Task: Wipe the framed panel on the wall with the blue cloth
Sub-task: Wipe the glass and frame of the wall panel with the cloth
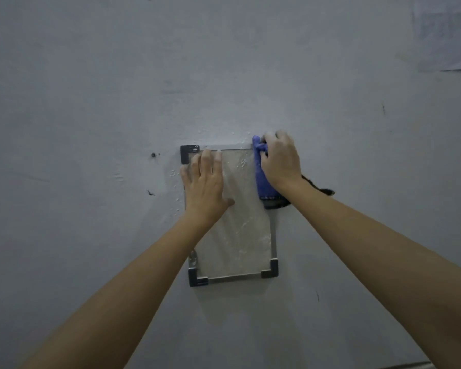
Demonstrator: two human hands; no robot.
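On the grey wall (91,102), left hand (205,182) flat on framed panel (237,235), right hand (278,161) clutching blue cloth (262,179).

Bare, unfinished room, kind of building not tellable.
Only a grey, scuffed wall (91,102), dotted with screw holes (153,155), plaster smears, and a taped paper sheet (445,43).

Dim, flat, bluish light covers the wall (91,102), with no glare. Soft faint shadows sit just beside the hands, on the panel (237,230). Detail is slightly soft throughout; wide-angle stretch shows toward the frame edges.
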